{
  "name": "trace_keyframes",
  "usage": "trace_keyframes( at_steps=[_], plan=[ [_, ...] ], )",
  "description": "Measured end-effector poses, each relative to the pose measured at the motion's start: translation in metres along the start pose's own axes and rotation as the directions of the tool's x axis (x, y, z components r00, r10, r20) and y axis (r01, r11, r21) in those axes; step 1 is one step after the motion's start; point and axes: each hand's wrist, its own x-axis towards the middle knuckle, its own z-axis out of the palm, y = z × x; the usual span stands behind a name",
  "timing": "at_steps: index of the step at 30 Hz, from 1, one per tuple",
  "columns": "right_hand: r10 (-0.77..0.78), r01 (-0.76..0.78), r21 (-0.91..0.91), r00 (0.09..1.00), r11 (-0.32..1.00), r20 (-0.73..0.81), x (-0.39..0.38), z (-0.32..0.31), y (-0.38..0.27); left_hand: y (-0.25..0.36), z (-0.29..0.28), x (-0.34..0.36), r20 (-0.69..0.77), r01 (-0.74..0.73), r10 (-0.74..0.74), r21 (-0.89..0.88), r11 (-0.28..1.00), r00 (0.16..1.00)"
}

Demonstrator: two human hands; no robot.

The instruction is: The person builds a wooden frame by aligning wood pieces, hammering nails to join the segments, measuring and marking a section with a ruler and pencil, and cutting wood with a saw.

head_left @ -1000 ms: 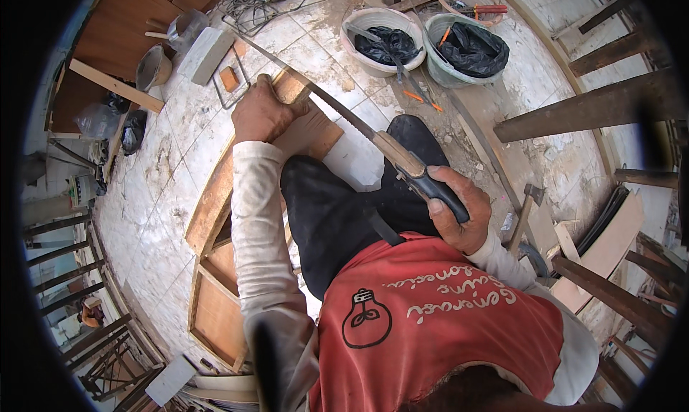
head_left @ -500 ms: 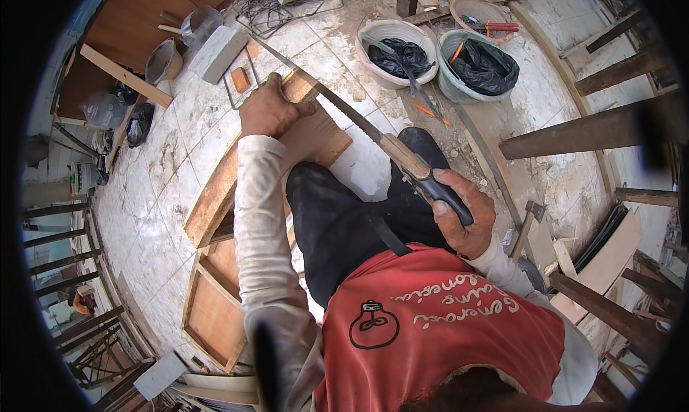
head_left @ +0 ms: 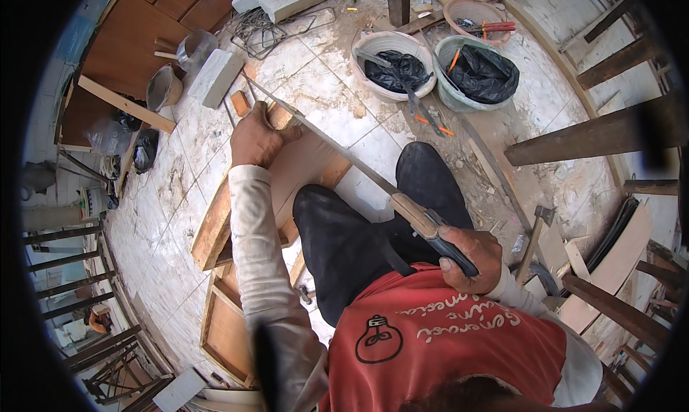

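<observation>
My right hand (head_left: pixel 474 258) is wrapped around the dark grip of a handsaw (head_left: pixel 415 214) with a wooden section ahead of the grip. Its long blade slants away to the upper left, passing across the far end of a wooden frame (head_left: pixel 212 232) just right of my left hand. Fingers and thumb of my left hand (head_left: pixel 257 138) close over that far end. The frame lies tilted beside my left knee, and a brown panel (head_left: pixel 301 164) on it extends toward my knees. My left forearm covers part of the frame, and the exact cut spot is hard to make out.
Two buckets lined with black plastic, one pinkish (head_left: pixel 359 49) and one pale green (head_left: pixel 466 107), stand ahead right. A hammer (head_left: pixel 535 236) rests by my right side. Grey blocks (head_left: pixel 215 78) and bent wire (head_left: pixel 269 35) lie beyond the frame. Dark timber posts (head_left: pixel 588 136) jut in at right.
My right hand has drawn the saw back toward my body, and the blade tip has come nearer the frame. My left hand keeps its hold on the wood. The view has shifted slightly.
</observation>
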Motion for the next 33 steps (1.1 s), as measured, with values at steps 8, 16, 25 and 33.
trace_keyframes(
  at_steps=[8,16,25,33],
  plan=[
    [0.023,-0.021,0.064,0.999,0.998,-0.029,0.027,0.009,0.012,0.005,0.003,-0.002,-0.016,0.006,-0.006,0.0,1.0,1.0],
    [-0.048,0.049,0.033,0.998,0.998,-0.027,-0.002,-0.016,0.001,-0.005,-0.003,0.008,0.023,0.017,-0.016,-0.023,1.0,1.0],
    [0.064,-0.066,0.051,0.997,0.996,0.047,0.032,0.041,0.02,-0.019,0.004,0.019,-0.017,0.001,-0.003,-0.123,0.992,1.0],
    [-0.004,0.007,0.041,0.999,0.999,-0.053,-0.002,0.001,0.001,-0.019,0.001,0.031,-0.015,-0.026,0.025,-0.069,0.997,1.0]
  ],
)
